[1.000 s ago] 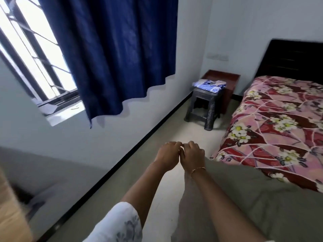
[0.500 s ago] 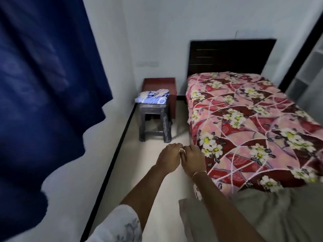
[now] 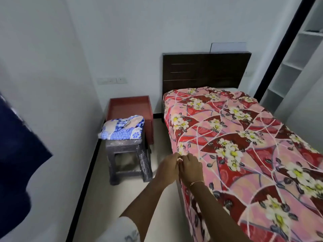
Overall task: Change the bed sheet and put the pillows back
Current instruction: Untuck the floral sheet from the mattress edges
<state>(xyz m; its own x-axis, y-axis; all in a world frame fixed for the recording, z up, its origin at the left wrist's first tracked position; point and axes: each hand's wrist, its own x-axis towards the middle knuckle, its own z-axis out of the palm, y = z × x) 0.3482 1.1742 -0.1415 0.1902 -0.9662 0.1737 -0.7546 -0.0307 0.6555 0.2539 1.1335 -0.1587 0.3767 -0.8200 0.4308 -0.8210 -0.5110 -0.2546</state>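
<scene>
Two hands meet in front of me, knuckles touching, at the near left edge of the bed: my left hand [image 3: 168, 169] and my right hand [image 3: 191, 169], both with fingers curled. Whether they pinch the floral bed sheet [image 3: 244, 147] or only each other I cannot tell, since the fingertips are turned away from the camera. A thin bracelet [image 3: 196, 182] circles my right wrist; a white patterned sleeve [image 3: 125, 231] covers my left upper arm at the bottom edge.

The sheet, pink and red with white-and-yellow flowers, lies spread over the whole mattress and hangs down its left side. It reaches up to the dark wooden headboard [image 3: 206, 70], which stands against the white back wall.

Left of the bed, a red bedside cabinet [image 3: 129, 106] sits in the corner. Just in front of it stands a dark woven-look stool [image 3: 128, 159], and on the stool rests a folded blue-and-white checked cloth [image 3: 122, 129]. A navy curtain [image 3: 15, 165] fills the far left edge. White open shelves [image 3: 297, 55] stand at the right, beyond the bed.
</scene>
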